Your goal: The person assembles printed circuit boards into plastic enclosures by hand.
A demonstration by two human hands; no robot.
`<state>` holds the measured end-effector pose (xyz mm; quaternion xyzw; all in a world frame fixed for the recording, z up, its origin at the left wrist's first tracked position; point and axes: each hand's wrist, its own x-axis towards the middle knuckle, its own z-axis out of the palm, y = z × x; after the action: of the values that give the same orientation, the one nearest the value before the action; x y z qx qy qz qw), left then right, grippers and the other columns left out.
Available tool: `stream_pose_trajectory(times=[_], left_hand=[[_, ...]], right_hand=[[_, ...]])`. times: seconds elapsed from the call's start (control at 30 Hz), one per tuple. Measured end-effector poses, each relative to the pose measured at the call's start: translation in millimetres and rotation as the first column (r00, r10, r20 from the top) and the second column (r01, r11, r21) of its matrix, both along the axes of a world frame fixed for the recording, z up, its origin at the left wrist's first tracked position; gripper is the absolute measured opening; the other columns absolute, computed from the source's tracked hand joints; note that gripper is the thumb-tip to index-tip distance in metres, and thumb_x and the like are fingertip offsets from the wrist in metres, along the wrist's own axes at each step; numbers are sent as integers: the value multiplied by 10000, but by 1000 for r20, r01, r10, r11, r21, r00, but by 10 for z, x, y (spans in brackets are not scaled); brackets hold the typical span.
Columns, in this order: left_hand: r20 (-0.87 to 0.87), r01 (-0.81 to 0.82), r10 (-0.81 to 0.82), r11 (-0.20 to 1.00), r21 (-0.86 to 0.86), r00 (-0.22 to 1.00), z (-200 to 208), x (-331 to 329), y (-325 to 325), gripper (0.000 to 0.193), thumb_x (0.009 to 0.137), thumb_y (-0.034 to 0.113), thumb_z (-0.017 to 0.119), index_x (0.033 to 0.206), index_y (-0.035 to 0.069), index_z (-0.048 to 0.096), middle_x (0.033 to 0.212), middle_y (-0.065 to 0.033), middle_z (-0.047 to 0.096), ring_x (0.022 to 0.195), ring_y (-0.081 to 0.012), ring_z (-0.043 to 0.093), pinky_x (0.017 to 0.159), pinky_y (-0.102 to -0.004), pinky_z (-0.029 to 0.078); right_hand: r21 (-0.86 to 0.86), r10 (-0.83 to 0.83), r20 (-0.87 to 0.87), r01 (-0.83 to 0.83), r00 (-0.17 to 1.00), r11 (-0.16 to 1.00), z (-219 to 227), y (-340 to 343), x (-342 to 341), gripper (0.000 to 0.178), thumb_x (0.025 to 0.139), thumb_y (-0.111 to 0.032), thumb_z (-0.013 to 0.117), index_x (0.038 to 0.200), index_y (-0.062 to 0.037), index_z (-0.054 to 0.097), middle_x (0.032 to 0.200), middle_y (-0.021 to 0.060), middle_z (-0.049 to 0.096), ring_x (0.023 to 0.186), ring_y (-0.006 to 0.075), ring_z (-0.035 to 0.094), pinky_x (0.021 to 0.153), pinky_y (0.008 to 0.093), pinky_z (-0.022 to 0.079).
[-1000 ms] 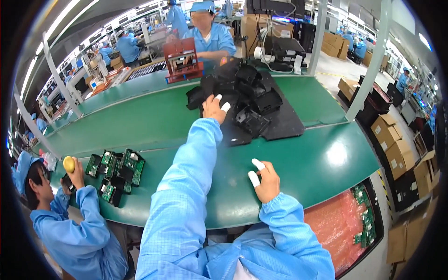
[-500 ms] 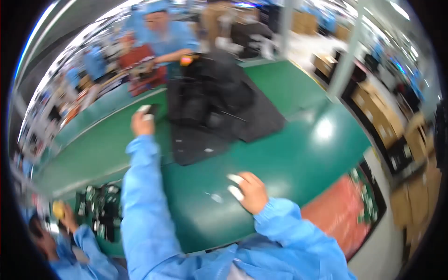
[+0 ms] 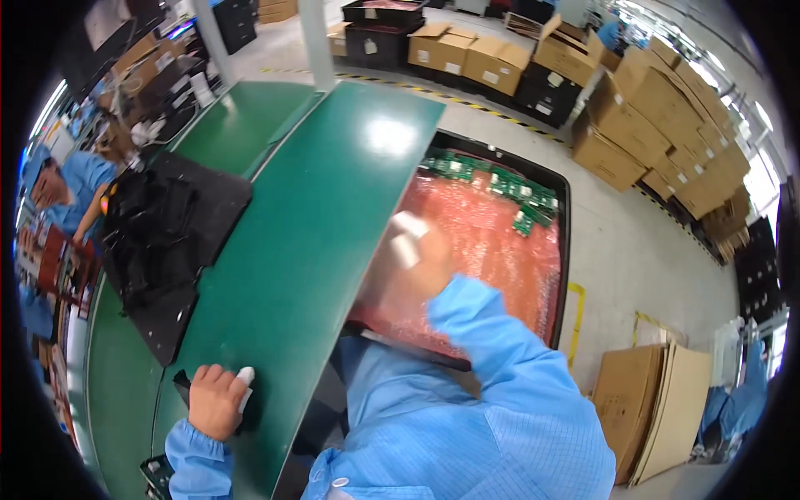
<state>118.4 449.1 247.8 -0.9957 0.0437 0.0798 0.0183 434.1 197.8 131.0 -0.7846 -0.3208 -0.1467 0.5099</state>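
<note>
My left hand (image 3: pixel 215 403) rests low over the green bench, its fingers curled round a small black part (image 3: pixel 181 383) that is mostly hidden by the hand. White covers sit on some fingertips of both hands. Blurred by motion, my right hand (image 3: pixel 432 260) is over the near-left side of a black tray (image 3: pixel 567 242), its two covered fingertips apart and nothing visible between them. Pink bubble wrap (image 3: pixel 492 267) fills the tray, and several green circuit boards (image 3: pixel 523 196) lie along its far edge.
Black parts (image 3: pixel 154 208) are heaped on a dark mat (image 3: pixel 221 200) at the left of the green bench (image 3: pixel 275 250). Beyond them a co-worker (image 3: pixel 75 187) in blue stands. Cardboard boxes (image 3: pixel 617 150) are stacked at the right, and flattened cardboard (image 3: pixel 637 400) leans nearby. A post (image 3: pixel 317 46) rises behind the bench.
My view has swung right, toward the tray. My right hand has moved from above the bench to over the tray; my left hand, still round the black part, is now closer to me.
</note>
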Motion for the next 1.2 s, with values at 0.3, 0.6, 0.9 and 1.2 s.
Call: stream_pose_trajectory(times=[0.3,0.6,0.9,1.2], left_hand=[[382,-610,738,675,-414,557,-142,-404,213,677,827,287,688,1403,50,424,1280,-197,507,1192,-359,474,1035,-438,367],[110,-744,778,625,-237,618,83,-234,108,1140,652,614,765,1441,-41,267,1357,-324,406,1257,-477,405,1061,-481,360],[73,-795,810,586,-157,582,19,-74,138,1122,577,534,832,1473,129,292,1377,-262,382,1254,-423,402,1067,-496,336],[267,-729,759,648,-223,593,-317,-596,342,1210,447,240,905,1481,134,285,1434,-266,339,1262,-446,388,1071,-480,342]], right_hand=[[-464,-479,-302,312,824,829,-1503,-2751,2528,289,827,-125,580,1086,-32,666,943,166,690,852,299,655,776,430,510],[-684,-509,123,444,852,579,-1054,-2689,2485,290,900,-129,470,1114,-24,636,1005,188,669,941,337,633,851,398,480],[-31,-265,420,306,868,951,563,-1564,1880,227,951,-126,567,1123,5,634,1108,140,668,1024,231,629,917,333,480],[-245,-665,23,649,746,720,-385,-1425,2438,231,764,-130,689,980,-48,683,971,144,698,893,288,681,809,380,516]])
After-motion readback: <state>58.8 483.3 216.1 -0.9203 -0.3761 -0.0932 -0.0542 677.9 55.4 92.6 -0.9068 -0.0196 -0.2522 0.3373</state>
